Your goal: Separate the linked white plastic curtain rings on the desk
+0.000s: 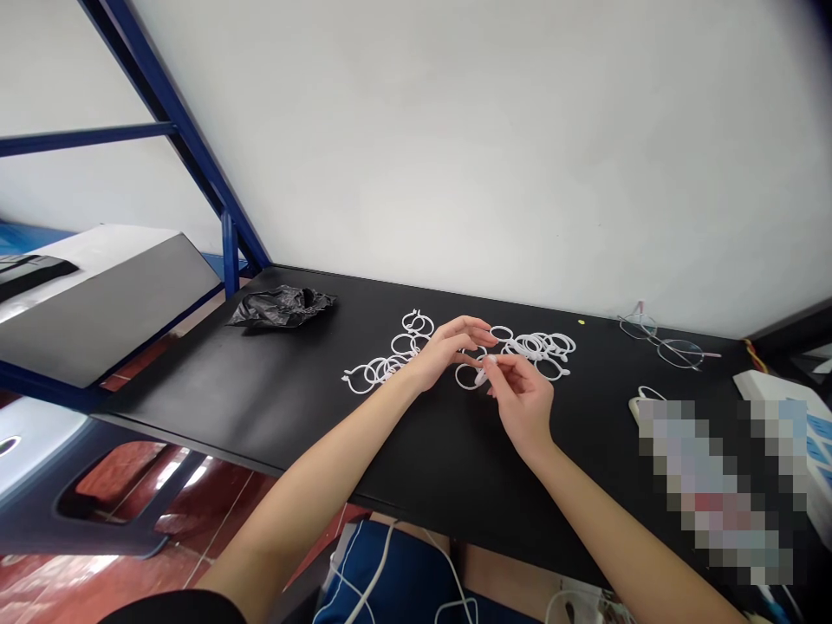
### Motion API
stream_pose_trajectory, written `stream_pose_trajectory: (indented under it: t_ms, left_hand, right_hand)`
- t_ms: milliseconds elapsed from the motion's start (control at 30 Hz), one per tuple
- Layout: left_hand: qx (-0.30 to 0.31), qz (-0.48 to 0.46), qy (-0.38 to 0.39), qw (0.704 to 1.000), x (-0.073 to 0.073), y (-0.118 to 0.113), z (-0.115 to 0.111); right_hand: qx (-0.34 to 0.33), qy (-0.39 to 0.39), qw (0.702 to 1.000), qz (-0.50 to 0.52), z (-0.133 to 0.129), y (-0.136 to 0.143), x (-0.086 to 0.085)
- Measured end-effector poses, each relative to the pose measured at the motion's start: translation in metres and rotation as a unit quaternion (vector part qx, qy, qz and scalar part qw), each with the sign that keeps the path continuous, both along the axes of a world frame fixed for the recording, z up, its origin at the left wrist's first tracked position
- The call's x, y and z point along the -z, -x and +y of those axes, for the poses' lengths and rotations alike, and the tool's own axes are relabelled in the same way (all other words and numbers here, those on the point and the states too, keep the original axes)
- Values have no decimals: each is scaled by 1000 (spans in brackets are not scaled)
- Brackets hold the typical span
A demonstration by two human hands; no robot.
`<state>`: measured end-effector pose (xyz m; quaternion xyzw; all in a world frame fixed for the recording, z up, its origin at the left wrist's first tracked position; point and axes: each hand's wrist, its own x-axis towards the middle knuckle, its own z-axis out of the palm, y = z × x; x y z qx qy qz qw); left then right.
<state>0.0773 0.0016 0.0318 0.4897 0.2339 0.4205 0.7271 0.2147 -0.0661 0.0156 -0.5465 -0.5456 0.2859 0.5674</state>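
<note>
My right hand (522,400) pinches a white ring (469,376) near its small end piece, at the middle of the black table (273,407). Just left of it, my left hand (451,348) has its fingers bent and close together, reaching toward the same ring; what its fingertips hold, if anything, is hidden. Several loose white rings (372,371) lie to the left, partly behind my left wrist. Beyond my right hand is an overlapping heap of more white rings (538,345).
A crumpled black plastic bag (281,308) lies at the back left. Eyeglasses (676,353) rest at the back right, near the wall. A blurred-out item (708,494) and a white device (780,407) sit at the right. Cables hang below the front edge.
</note>
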Motion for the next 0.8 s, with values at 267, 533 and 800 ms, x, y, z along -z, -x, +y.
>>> stream_pose_trajectory:
  t_ms: [267, 533, 800]
  left_hand:
    - [-87, 110, -157, 978, 5, -18, -15]
    - [-170, 217, -321, 906, 16, -23, -28]
    - [-199, 245, -372, 873, 17, -21, -25]
  right_hand:
    - [-6, -16, 1000, -2, -2, 0, -1]
    - [-39, -59, 997, -1, -2, -1, 1]
    - [-30, -82, 996, -9, -2, -1, 3]
